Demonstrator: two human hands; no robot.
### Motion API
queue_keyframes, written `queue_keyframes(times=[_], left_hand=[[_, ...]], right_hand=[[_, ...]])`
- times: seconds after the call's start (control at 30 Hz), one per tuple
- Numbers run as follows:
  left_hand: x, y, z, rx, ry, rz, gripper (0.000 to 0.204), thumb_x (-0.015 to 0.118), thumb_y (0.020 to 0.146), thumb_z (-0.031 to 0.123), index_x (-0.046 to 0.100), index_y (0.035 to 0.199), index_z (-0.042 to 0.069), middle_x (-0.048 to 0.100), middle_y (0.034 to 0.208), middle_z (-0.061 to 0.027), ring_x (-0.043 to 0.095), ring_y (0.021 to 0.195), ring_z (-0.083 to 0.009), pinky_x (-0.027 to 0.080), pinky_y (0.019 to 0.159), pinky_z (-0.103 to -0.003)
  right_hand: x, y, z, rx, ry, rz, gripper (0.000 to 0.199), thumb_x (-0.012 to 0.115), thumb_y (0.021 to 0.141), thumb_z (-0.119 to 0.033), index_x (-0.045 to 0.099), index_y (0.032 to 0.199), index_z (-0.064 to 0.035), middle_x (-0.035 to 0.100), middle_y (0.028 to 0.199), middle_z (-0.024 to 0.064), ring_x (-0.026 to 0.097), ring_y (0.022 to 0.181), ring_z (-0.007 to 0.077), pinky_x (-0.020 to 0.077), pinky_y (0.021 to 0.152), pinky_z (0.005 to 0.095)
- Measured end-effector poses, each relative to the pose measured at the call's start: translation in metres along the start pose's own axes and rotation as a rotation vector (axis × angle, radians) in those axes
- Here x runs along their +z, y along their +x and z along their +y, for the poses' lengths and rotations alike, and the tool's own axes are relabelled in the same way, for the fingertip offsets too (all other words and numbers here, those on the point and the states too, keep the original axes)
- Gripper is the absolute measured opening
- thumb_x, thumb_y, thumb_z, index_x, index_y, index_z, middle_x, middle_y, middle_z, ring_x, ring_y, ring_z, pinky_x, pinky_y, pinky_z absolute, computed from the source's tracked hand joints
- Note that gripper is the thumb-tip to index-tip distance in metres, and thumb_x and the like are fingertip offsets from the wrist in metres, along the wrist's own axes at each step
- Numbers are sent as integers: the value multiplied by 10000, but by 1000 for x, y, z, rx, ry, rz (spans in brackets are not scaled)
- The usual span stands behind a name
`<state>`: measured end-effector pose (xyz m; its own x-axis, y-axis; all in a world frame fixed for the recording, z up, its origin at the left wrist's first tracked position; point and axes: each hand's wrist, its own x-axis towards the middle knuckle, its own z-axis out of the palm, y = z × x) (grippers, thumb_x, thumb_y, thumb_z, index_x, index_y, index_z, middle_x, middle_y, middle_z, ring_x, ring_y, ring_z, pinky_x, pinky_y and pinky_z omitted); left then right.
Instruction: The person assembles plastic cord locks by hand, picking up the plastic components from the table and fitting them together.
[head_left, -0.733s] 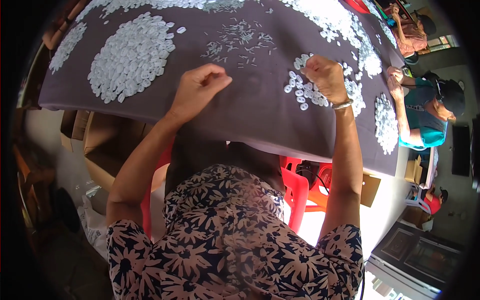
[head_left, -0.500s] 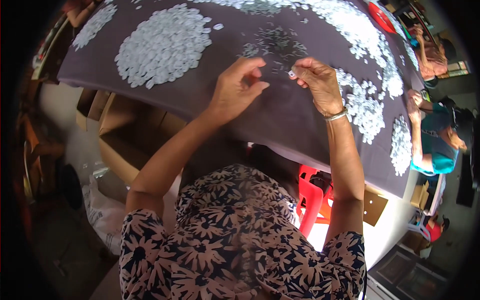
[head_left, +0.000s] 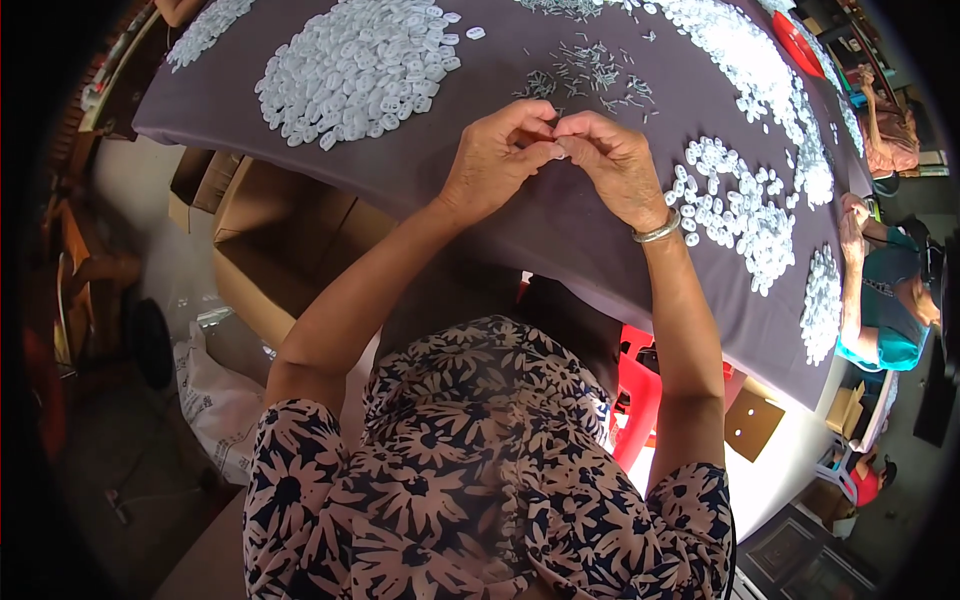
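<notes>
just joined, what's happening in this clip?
A person seated at a table covered in dark grey cloth has brought both hands together above it. The left hand and right hand pinch a small white plastic piece between their fingertips. A big pile of white pieces lies ahead to the left, another heap to the right, and small thin parts are scattered just beyond the hands.

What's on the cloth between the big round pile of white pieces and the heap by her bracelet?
In the head view, both hands, left hand and right hand, meet over bare grey cloth, pinching a small white piece. Thin scattered bits lie just beyond.
</notes>
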<state>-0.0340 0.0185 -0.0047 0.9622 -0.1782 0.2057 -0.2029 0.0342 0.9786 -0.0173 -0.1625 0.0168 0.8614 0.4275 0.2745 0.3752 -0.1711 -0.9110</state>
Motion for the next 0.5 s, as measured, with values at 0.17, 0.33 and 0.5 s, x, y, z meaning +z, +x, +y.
queue_keyframes(times=[0.17,0.33,0.5], left_hand=[[2,-1,-2,18,-85,-40,225,658,851,34,627,1073,19,650,882,-34,589,750,-67,501,629,-221],[7,-4,0,40,-154,55,165,650,862,42,651,1027,26,643,865,-16,587,761,-64,502,614,-220],[8,-4,3,37,-261,109,122,635,873,41,663,990,24,648,878,-20,596,777,-67,508,608,-221]], right_hand=[[-1,-3,0,125,283,29,100,621,909,-87,598,996,-44,631,816,2,527,718,37,433,629,190],[-2,-5,-9,235,367,118,92,622,913,-106,607,985,-50,621,798,-27,518,678,31,426,601,178],[7,-9,-9,118,100,22,82,625,910,-122,660,944,-56,624,810,-48,502,653,16,419,570,174]])
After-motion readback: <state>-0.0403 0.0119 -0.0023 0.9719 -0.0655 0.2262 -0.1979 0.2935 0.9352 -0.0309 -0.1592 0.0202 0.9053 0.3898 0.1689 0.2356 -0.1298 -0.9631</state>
